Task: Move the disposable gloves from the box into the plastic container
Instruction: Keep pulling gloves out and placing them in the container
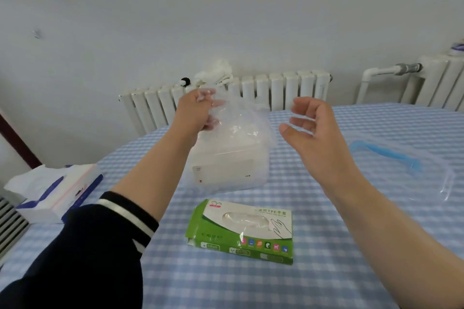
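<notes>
A green and white glove box (241, 232) lies flat on the checked tablecloth near me, with clear gloves showing in its oval slot. Behind it stands a white plastic container (227, 160). My left hand (198, 110) is raised above the container's left side and grips a bunch of clear disposable gloves (241, 120) that hang down onto the container's top. My right hand (311, 128) hovers to the right of the container, fingers loosely curled, holding nothing.
A tissue pack (52, 190) sits at the table's left edge. A clear plastic lid or bag with a blue strip (391, 158) lies on the right. White radiators (238, 95) line the wall behind the round table (326, 271).
</notes>
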The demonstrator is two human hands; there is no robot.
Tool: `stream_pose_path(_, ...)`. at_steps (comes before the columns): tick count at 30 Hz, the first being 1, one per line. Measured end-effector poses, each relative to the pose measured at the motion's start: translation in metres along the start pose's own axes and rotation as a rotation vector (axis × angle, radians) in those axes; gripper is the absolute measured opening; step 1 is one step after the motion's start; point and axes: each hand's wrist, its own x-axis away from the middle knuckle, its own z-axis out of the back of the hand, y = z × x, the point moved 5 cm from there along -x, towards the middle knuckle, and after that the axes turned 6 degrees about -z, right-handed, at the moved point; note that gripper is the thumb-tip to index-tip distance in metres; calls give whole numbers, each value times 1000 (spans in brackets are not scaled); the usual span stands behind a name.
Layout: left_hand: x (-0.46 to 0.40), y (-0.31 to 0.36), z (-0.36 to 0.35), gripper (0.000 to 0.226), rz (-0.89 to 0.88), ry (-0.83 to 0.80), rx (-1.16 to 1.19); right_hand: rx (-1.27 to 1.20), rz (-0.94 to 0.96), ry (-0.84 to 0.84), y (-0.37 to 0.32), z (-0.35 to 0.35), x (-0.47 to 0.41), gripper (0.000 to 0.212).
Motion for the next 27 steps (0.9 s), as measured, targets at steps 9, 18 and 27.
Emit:
stream_pose_path(9,-14,-44,17,58,148,-48,-686,92,43,-93,12,-17,5,44)
stream_pose_path(18,-11,-39,13,46,-13,-241,-1407,78,-49,-203,24,-26,7,42)
stream_pose_path(27,-9,-35,-41,43,-42,-781,-1100,95,-67,-224,33,-33,6,40)
